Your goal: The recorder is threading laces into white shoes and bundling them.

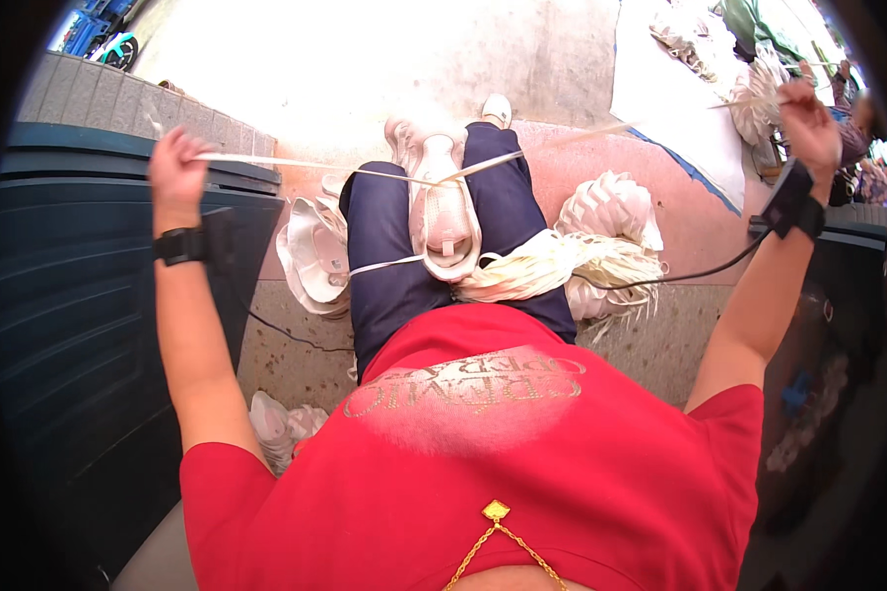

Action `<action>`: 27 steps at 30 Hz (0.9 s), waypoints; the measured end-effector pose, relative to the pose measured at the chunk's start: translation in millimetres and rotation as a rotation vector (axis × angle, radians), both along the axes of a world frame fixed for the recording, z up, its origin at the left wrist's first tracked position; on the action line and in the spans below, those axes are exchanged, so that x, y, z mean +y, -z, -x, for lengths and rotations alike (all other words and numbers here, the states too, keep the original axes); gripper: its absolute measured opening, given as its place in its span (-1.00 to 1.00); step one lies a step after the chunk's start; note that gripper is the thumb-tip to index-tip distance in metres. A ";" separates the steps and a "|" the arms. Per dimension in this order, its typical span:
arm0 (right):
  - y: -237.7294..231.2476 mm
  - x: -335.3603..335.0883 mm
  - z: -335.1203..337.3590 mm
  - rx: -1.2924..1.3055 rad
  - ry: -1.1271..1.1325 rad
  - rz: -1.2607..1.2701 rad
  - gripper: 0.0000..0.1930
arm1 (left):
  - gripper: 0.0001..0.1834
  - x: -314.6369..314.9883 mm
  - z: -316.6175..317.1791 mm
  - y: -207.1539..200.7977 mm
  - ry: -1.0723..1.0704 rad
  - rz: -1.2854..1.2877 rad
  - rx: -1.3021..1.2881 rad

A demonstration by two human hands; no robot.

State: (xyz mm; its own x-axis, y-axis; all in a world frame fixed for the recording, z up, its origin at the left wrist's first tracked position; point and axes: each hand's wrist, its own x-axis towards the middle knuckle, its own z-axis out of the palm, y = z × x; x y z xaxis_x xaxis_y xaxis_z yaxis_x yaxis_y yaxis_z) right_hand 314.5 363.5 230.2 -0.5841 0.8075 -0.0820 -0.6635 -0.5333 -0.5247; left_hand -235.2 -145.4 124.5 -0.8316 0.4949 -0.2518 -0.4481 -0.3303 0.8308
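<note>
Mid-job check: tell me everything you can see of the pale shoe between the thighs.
The shoe is pinkish-white with a fabric-like look. It lies between the navy trouser legs, toe pointing away, opening facing up, heel toward the body. A small tab shows near the heel. A flat, whitish lace crosses it, one end in the left hand, the other in the right hand. Neither hand touches the shoe. Glare hides toe details.

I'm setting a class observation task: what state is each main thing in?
White lace: drawn taut to both sides
Left hand: raised, closed on the lace
Right hand: raised, closed on the lace
Pale shoe: opening facing up, lace across it
Lace bundle: loose, ends splayed
Pale pieces at right: bunched together
</note>
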 end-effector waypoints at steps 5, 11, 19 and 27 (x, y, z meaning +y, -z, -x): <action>122.4 -104.1 75.8 -0.770 0.052 -0.264 -0.91 | -0.74 -51.1 31.6 13.8 -0.191 0.307 -0.033; 215.5 -257.2 156.8 -0.931 -0.641 -0.744 -0.79 | -0.86 35.6 -89.3 79.1 0.431 0.608 0.017; 251.1 -284.8 182.2 -1.327 -0.480 -1.258 -0.85 | -0.77 79.4 -196.7 98.2 0.851 0.782 0.306; 234.3 -287.4 193.5 -1.550 -0.622 -1.413 -0.86 | -0.78 68.0 -200.8 113.1 0.824 0.807 0.562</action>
State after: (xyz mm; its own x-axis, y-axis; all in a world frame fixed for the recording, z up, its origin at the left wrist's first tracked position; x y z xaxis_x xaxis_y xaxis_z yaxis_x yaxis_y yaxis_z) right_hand 121.0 76.0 -4.1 -0.7934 0.5289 -0.3013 0.6073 0.6544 -0.4505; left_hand -34.4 -77.4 11.4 -0.4435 0.7834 -0.4354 0.1966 0.5590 0.8055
